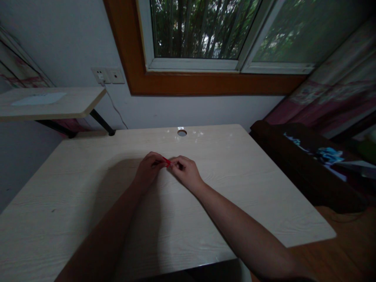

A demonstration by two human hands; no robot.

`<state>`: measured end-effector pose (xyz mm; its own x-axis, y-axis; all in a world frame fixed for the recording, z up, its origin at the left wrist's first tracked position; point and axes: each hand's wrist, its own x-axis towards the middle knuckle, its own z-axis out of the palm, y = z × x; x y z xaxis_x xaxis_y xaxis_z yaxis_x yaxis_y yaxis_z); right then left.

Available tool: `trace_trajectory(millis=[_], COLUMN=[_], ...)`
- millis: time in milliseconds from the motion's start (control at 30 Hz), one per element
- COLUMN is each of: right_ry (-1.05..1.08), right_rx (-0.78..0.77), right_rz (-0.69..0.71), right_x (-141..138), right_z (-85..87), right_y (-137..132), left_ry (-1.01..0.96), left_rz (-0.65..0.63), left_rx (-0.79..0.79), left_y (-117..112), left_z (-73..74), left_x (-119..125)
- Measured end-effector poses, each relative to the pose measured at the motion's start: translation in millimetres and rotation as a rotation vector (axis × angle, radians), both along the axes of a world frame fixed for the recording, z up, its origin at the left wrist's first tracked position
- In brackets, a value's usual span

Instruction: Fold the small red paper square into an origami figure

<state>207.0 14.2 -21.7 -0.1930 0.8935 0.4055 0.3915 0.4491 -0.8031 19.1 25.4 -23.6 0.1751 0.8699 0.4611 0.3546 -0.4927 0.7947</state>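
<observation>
A small, thin red piece point(167, 161) spans the short gap between my two hands, over the middle of the pale wood-grain desk point(223, 219). It looks like a strip, but the fingers cover most of it and its exact kind is unclear. My left hand point(149, 167) pinches its left end between thumb and fingers. At the other end, my right hand point(185, 169) is closed in a pinch on it. Both hands are close together, just above or resting on the desktop; I cannot tell which.
A raised shelf point(55, 105) on black legs stands at the back left, with a paper on it. Near the back edge is a round cable hole point(182, 133). Wall sockets point(108, 75) with a cord are behind. A dark brown piece of furniture point(293, 164) stands right of the desk.
</observation>
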Motion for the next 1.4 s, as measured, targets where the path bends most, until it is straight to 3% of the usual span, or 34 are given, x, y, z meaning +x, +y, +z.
trace_trajectory(millis=[533, 733, 1067, 1400], right_ry=[0.030, 0.015, 0.020, 0.050], right_rx=[-0.013, -0.013, -0.045, -0.063], right_rz=[0.004, 0.002, -0.013, -0.014], right_x=[0, -1, 0, -1], right_z=[-3.2, -1.8, -2.6, -4.7], right_y=[1, 0, 1, 2], left_ry=[0.058, 0.203, 0.373, 0.397], left_rz=[0.028, 0.085, 0.081, 0.070], left_rx=[0.107, 0.259, 0.366, 0.332], left_y=[-2, -4, -11, -14], left_z=[1.8, 0.7, 4.5, 7.0], left_x=[1, 1, 3, 4])
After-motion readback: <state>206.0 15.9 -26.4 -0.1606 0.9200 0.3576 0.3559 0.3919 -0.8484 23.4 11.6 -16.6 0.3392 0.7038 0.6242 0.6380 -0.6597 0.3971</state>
